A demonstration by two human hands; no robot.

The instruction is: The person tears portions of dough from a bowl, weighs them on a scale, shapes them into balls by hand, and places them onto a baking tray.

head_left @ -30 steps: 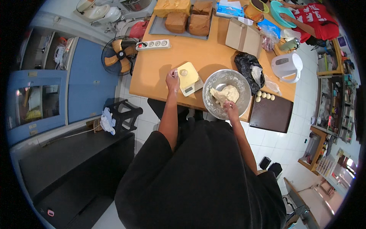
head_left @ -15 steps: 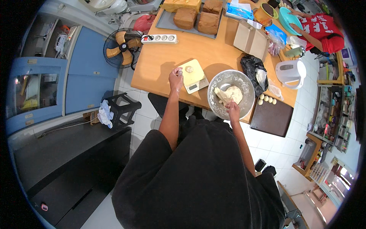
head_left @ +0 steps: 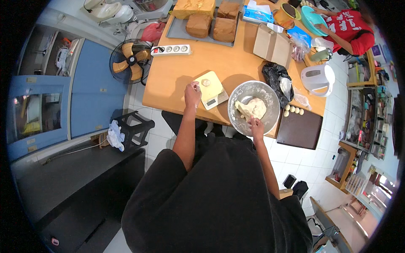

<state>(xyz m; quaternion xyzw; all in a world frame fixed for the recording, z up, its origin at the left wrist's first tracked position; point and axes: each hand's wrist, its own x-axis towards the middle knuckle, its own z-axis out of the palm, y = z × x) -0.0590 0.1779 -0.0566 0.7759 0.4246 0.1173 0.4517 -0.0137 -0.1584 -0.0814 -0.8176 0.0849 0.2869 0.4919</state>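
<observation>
A small lump of dough sits on the yellow plate of a kitchen scale. My left hand is beside the scale's left edge, its fingertips pinched together; whether something small is between them is too fine to see. To the right stands a metal mixing bowl, its inside smeared with dough. A large pale mass of dough lies in it, with a stretched piece reaching left. Over the bowl's near rim reaches my right hand, fingers closed on the near edge of the dough.
Several small dough balls rest on a dark baking tray at right. Behind the bowl lie a black plastic bag and an electric kettle. Brown loaves and a power strip are farther back. A co-worker handles a turquoise basin.
The view has shifted slightly. My right hand has moved in a little against the dough in the bowl. My left hand stays beside the scale, and the lump remains on its plate.
</observation>
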